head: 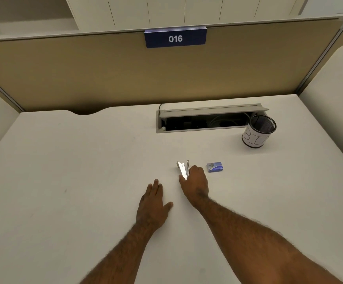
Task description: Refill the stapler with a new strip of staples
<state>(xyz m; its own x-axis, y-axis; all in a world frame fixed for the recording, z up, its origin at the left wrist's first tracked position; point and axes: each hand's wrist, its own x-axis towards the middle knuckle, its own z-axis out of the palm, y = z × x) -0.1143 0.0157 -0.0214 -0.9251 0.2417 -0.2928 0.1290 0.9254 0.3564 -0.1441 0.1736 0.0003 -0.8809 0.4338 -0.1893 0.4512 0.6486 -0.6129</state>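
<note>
- Stapler (pixel 183 170) sits near the middle of the desk (pixel 84 160), gripped at its near end by the right hand (pixel 195 182), whose fingers are curled round it
- It looks hinged apart: two thin silver arms fan out from the hand and point away from the person, towards the far side of the desk, tilted a little to the left; that is its long axis
- Box of staples (pixel 214 167), small and blue, lies flat on the desk just to the right of that hand, apart from it and not touching the stapler
- So the new strip would have to come from the right side, while the stapler's open end faces away and to the left
- Left hand (pixel 153 203) rests palm down on the desk with its fingers straight and holding nothing, near the right hand but on the side away from the box
- By my reckoning the right hand is plainly the nearer one to the box, yet it is busy; the free hand would have to cross over the stapler to get there
- Whether the box is already opened I cannot tell from here, nor whether any staples remain in the channel
</note>
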